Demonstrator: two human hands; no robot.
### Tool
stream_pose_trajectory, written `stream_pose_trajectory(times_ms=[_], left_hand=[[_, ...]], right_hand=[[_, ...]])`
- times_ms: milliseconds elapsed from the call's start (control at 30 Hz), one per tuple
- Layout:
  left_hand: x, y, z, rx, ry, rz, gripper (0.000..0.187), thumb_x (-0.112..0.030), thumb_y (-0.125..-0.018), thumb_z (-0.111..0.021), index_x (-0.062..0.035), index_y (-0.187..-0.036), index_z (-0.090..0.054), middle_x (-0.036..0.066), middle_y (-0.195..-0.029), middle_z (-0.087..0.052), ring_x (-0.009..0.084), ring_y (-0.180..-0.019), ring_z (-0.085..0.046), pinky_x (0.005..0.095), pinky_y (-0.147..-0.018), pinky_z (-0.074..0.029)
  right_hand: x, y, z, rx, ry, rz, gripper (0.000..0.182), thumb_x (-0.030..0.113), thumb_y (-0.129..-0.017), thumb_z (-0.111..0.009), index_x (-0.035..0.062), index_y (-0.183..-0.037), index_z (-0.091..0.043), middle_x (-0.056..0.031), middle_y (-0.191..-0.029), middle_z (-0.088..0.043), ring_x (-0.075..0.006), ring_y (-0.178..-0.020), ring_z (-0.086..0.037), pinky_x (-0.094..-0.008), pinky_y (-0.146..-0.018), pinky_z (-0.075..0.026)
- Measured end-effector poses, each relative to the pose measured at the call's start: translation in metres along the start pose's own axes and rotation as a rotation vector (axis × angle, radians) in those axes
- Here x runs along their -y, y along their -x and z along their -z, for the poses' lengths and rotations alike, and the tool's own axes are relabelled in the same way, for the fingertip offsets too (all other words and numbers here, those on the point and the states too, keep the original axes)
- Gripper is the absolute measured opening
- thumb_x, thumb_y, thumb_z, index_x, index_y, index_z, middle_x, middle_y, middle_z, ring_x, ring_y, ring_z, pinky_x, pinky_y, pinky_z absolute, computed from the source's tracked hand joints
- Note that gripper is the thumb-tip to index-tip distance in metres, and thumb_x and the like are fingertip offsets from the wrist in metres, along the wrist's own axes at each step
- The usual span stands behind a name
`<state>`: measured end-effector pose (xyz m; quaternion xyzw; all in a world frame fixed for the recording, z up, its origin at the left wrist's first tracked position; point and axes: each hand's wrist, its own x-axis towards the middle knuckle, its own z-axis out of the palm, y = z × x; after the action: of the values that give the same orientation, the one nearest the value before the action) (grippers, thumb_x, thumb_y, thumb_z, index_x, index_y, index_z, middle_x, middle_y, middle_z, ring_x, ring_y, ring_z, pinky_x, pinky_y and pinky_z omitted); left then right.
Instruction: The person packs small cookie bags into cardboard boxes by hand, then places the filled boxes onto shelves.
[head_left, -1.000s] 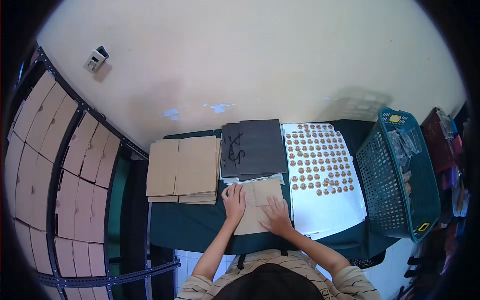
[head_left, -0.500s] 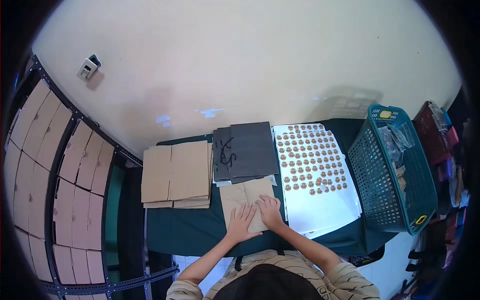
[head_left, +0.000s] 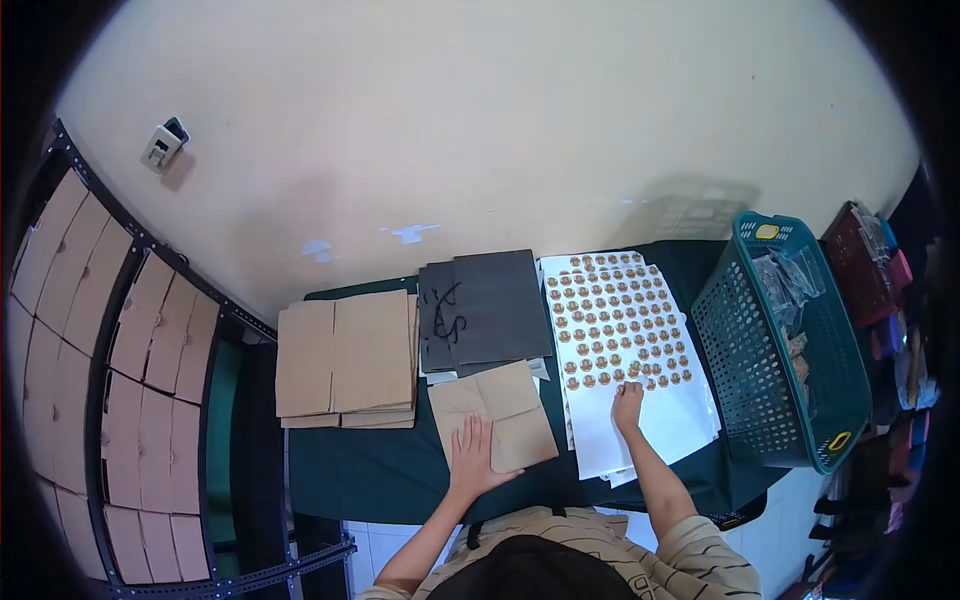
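Brown cardboard piece (head_left: 520, 408) lies flat on the table (head_left: 365, 482), under the left grip (head_left: 475, 462), which is spread and pressing down, not curled around anything. The palm covers its near left part; the creased far side and right side are uncovered. It should be light and fairly stiff, giving mainly along its creases, and dry enough not to slide much. Its outer edges look like the surest hold, with a flat palm away from the creases to steady it.

Just to the right, the sticker sheet (head_left: 598, 432) reaches under the right grip (head_left: 628, 408), whose fingers are bunched at the nearest row of round stickers (head_left: 603, 380); they are too small here to tell whether one is pinched. Each sticker should be nearly weightless, soft and easily creased, best taken by its rim with the fingertips. The sheet likely bends easily.

Farther out, black sheets (head_left: 495, 305) lie just beyond the cardboard piece, a stack of brown cardboard (head_left: 372, 345) is to the left, and a green basket (head_left: 725, 340) stands right of the stickers.
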<state>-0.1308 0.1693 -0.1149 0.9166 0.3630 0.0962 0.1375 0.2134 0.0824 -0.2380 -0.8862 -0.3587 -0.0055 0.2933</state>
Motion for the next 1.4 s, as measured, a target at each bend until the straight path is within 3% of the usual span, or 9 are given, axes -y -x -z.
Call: stream_pose_trajectory(times_ms=[167,333,433,533,600,733,867,1200,1400], left_hand=[[-0.002,-0.002,0.008,0.010,0.040,0.036,0.104,-0.066,-0.062,-0.061,0.0034,-0.132,-0.028,0.025,-0.140,-0.023,0.0367,-0.132,-0.018,0.0521,-0.104,-0.013],[0.005,-0.004,0.004,-0.006,0.183,0.127,0.092,-0.059,-0.072,-0.057,0.0019,-0.134,-0.027,0.020,-0.139,-0.028,0.0312,-0.132,-0.020,0.0463,-0.105,-0.016],[0.004,-0.007,0.004,-0.067,0.215,0.151,0.089,-0.052,-0.071,-0.061,0.0025,-0.133,-0.027,0.020,-0.136,-0.031,0.0330,-0.129,-0.026,0.0454,-0.104,-0.019],[0.004,-0.008,-0.001,-0.113,0.209,0.116,0.087,-0.047,-0.071,-0.064,0.0034,-0.133,-0.028,0.022,-0.135,-0.033,0.0347,-0.126,-0.030,0.0457,-0.103,-0.022],[0.006,-0.007,-0.005,-0.134,0.265,0.106,0.087,-0.046,-0.071,-0.065,0.0035,-0.133,-0.028,0.023,-0.134,-0.034,0.0348,-0.124,-0.033,0.0460,-0.102,-0.023],[0.011,-0.005,-0.013,-0.181,0.256,0.102,0.088,-0.047,-0.069,-0.067,0.0025,-0.131,-0.031,0.024,-0.131,-0.037,0.0349,-0.122,-0.036,0.0460,-0.102,-0.024],[0.015,-0.010,-0.003,-0.071,0.424,0.214,0.094,-0.050,-0.060,-0.073,0.0010,-0.129,-0.036,0.022,-0.129,-0.040,0.0349,-0.121,-0.037,0.0461,-0.102,-0.024],[0.024,-0.027,0.011,0.012,0.065,0.152,0.118,-0.070,-0.057,-0.061,0.0040,-0.137,-0.018,0.018,-0.145,-0.016,0.0342,-0.135,-0.011,0.0545,-0.104,-0.008],[0.027,-0.025,0.007,-0.005,0.029,0.119,0.110,-0.067,-0.062,-0.060,0.0043,-0.136,-0.021,0.019,-0.144,-0.017,0.0345,-0.134,-0.012,0.0541,-0.104,-0.008]], right_hand=[[-0.007,-0.010,0.004,0.083,-0.153,-0.172,0.011,0.003,-0.071,-0.060,0.0008,-0.078,-0.052,-0.0166,-0.088,-0.050,-0.0322,-0.086,-0.047,-0.0406,-0.077,-0.039],[-0.024,-0.011,-0.003,0.017,-0.091,0.012,0.008,0.007,-0.076,-0.056,0.0009,-0.076,-0.050,-0.0150,-0.080,-0.052,-0.0317,-0.081,-0.050,-0.0407,-0.073,-0.040],[-0.012,-0.017,0.001,0.133,-0.327,-0.372,0.008,0.009,-0.082,-0.050,0.0015,-0.078,-0.051,-0.0125,-0.078,-0.056,-0.0248,-0.070,-0.055,-0.0356,-0.066,-0.044],[0.043,-0.011,0.019,0.165,-0.763,-0.446,0.008,0.010,-0.084,-0.053,0.0027,-0.083,-0.054,-0.0054,-0.072,-0.056,-0.0145,-0.065,-0.053,-0.0283,-0.064,-0.044],[0.088,-0.003,0.030,0.285,-0.764,-0.091,0.012,0.013,-0.081,-0.061,0.0036,-0.087,-0.056,-0.0059,-0.085,-0.060,-0.0137,-0.077,-0.057,-0.0281,-0.073,-0.045],[0.188,0.024,0.037,0.699,-1.020,-0.022,0.011,0.010,-0.080,-0.063,0.0035,-0.087,-0.057,-0.0031,-0.078,-0.060,-0.0091,-0.070,-0.057,-0.0218,-0.065,-0.046],[0.212,0.039,-0.002,0.846,-1.105,0.008,0.009,0.007,-0.080,-0.061,0.0018,-0.087,-0.057,-0.0026,-0.078,-0.060,-0.0074,-0.069,-0.056,-0.0208,-0.064,-0.046],[0.218,0.052,0.012,0.706,-0.848,0.161,0.019,0.005,-0.076,-0.063,0.0010,-0.093,-0.057,-0.0003,-0.074,-0.059,-0.0040,-0.064,-0.053,-0.0181,-0.057,-0.041],[0.219,0.042,0.003,0.692,-0.654,0.267,0.022,0.004,-0.071,-0.063,0.0027,-0.093,-0.058,-0.0030,-0.064,-0.061,-0.0062,-0.057,-0.055,-0.0206,-0.054,-0.042]])
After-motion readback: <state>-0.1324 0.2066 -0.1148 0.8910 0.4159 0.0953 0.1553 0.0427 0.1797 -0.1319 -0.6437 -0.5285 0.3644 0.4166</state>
